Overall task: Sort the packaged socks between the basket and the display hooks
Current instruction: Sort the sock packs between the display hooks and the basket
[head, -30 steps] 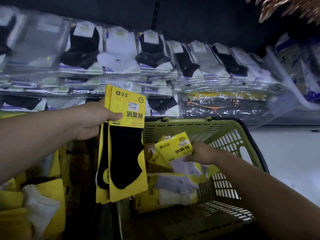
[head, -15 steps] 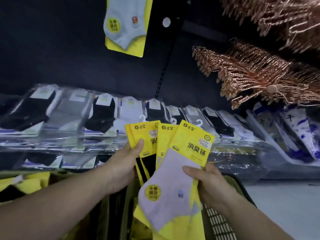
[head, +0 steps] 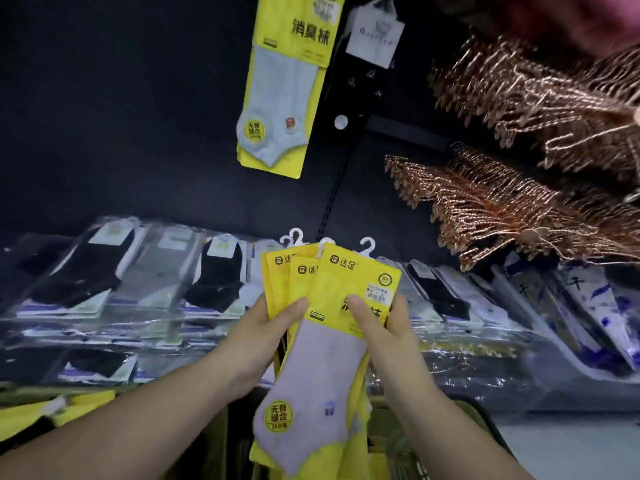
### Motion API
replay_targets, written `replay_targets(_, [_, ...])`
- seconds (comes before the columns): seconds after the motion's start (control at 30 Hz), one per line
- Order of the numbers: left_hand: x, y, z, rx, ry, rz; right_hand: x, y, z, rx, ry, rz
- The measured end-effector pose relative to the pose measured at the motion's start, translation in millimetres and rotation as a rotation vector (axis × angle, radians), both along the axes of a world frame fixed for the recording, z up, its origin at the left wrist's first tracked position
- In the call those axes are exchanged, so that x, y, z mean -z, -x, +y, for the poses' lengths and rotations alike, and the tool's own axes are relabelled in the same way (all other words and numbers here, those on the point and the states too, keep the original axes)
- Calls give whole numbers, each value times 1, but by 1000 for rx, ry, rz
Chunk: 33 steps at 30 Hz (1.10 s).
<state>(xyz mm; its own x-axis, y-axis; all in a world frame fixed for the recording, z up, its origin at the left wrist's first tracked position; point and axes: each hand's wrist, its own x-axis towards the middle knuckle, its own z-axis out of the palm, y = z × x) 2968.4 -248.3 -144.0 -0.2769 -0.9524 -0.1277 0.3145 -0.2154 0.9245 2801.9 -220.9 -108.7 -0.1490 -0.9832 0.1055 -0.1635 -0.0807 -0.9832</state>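
Squaring up: yellow cardboard-backed sock packs (head: 349, 289) are pinched by left hand (head: 263, 334) and right hand (head: 384, 327); white plastic hanger hooks (head: 367, 245) should be aligned first.

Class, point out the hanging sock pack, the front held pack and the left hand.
hanging sock pack (head: 277, 98): head view, pale sock.
front held pack (head: 311, 382): head view, lilac sock.
left hand (head: 254, 342): head view, its back.

left hand (head: 263, 337) grips fanned yellow packs (head: 277, 271), thumb on front | right hand (head: 384, 327) pinches front pack (head: 311, 393), lilac sock, thumb on its card | blue-sock pack (head: 277, 98) hangs above, on dark wall | bagged socks (head: 138, 282) line the shelf behind | copper hangers (head: 502, 209) upper right
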Motion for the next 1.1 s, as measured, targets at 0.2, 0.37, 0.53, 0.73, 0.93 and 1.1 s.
replay_targets(0.2, [-34,-27,-18,-79,129,56,-51,-29,-37,110,91,-36])
replay_targets(0.37, [-63,-60,-40,-255,249,-6,-98,-55,-64,-29,162,-7])
replay_targets(0.53, [-88,-96,-59,-487,354,-86,-152,-83,-88,-73,352,52])
replay_targets(0.73, [-101,-144,-65,-618,440,-218,-222,-99,-132,162,525,81])
replay_targets(0.93, [-107,-165,-65,-638,432,-258,-264,-118,-181,157,480,257])
replay_targets(1.1, [-108,-160,-67,-579,426,-207,-268,-120,-201,228,401,316])
